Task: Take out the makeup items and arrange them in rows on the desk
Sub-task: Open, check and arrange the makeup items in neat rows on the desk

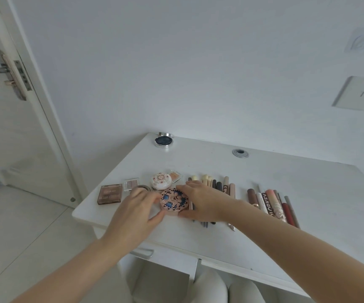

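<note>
White desk against a pale wall, door at left.
Left hand and right hand grip a round pink compact between them; pencils lie right.

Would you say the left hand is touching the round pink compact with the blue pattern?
Touching: the head view shows the left hand with its fingertips against the round pink compact at its left edge.

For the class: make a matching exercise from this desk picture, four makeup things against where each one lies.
Things:
1. brown rectangular eyeshadow palette
2. round pink compact with blue pattern
3. open round silver compact
4. bundle of brown and pink tubes

Places:
A. far back corner of the white desk
B. between both hands
C. left end of the row
D. right end of the row

Pairs: 1-C, 2-B, 3-A, 4-D
</note>
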